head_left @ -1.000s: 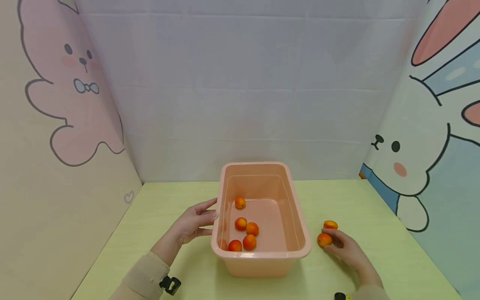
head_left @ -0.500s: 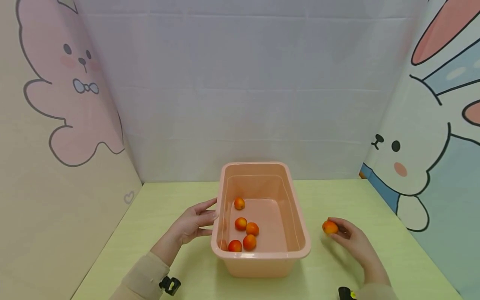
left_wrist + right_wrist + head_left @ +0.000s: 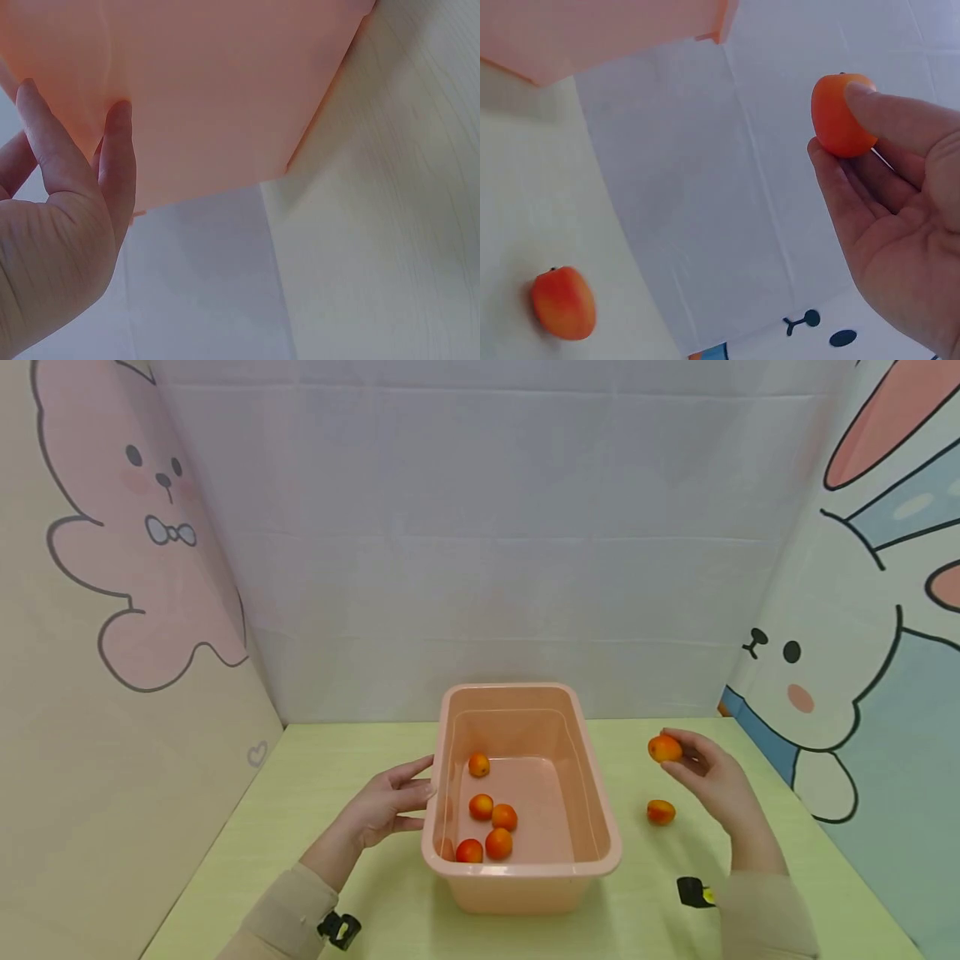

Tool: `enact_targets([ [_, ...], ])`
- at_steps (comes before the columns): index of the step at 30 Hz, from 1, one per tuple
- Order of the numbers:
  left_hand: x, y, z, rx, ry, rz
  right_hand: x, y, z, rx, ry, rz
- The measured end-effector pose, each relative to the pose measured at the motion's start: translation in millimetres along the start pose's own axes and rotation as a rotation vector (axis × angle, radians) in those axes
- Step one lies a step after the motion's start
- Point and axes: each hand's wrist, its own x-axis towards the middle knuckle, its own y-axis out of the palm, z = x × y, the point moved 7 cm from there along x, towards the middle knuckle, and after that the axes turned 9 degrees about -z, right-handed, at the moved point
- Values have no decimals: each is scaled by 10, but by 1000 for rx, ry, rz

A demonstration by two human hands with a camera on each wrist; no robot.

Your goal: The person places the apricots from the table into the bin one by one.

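My right hand (image 3: 716,777) pinches a small orange-red fruit (image 3: 664,748) between thumb and fingertips, raised above the table to the right of the pink plastic bin (image 3: 525,889). The right wrist view shows the thumb on one side of this held fruit (image 3: 836,124). On the table below my right hand lies another fruit (image 3: 661,812) of the same kind. Several more, such as this orange fruit (image 3: 498,843), sit on the bin's floor towards its left side. My left hand (image 3: 386,806) rests its extended fingers against the bin's outer left wall (image 3: 225,105).
The pale yellow-green table (image 3: 360,893) reaches back to a white cloth wall (image 3: 480,543). Printed side walls stand left and right, one with a pink bear (image 3: 157,585), the other with a white rabbit (image 3: 825,685).
My right hand has lifted the nearer of the two table fruits and carried it up and away from me. The other fruit stays in place. My left hand and the bin hold still.
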Motion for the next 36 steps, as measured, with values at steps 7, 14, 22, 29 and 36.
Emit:
enact_targets([
  [7,-3,3,6,10,5,-2,326,-32,424,27,-117,-7],
  [14,-1,-1,3,8,9,0,573,29,819,82,-215,24],
  [22,0,-2,5,1,6,2,793,140,1263,120,-218,51],
  [29,6,-5,3,-4,7,6,1007,370,1562,216,-182,103],
  [36,3,4,1,-9,9,8,1175,716,1681,288,-138,159],
])
